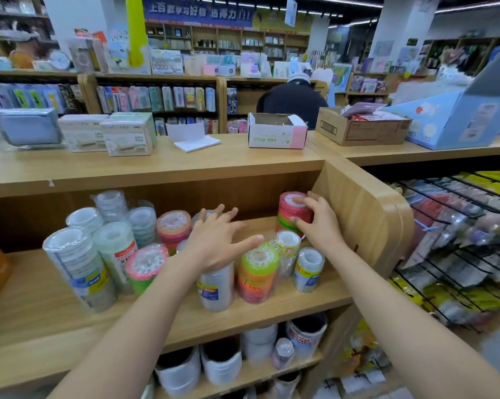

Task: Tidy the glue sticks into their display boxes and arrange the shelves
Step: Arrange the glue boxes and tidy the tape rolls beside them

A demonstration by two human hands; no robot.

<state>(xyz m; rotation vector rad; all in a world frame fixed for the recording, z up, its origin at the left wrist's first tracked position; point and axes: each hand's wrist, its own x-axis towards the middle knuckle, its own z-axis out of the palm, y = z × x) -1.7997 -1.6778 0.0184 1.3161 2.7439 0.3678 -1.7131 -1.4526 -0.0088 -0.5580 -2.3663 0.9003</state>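
A: Entry. Which step do we log here?

B: Shelf arranging, in our judgement. We can pick out no glue sticks and none of their display boxes. The middle shelf (315, 298) carries only shrink-wrapped tape stacks.

A: Hands?

B: The right hand (315, 223) is curled round the red-and-green tape stack (290, 210), thumb on the near side, fingers over the top. That stack stands upright at the back right corner, just beside the side panel (355, 208). The left hand (214, 243) is flat with fingers spread and holds nothing. It sits above a clear tape stack (215, 286); whether it touches, we cannot tell.

A: Next move?

B: We cannot say whether the red stack is going in or coming out. Either way we want it kept upright and clear of the small clear roll (309, 269) in front of it. The bare board between the hands looks to us like the gap to fill.

A: Risk?

B: The green-and-orange stack (257, 275) stands near the front edge, and a forearm nudge could topple it.
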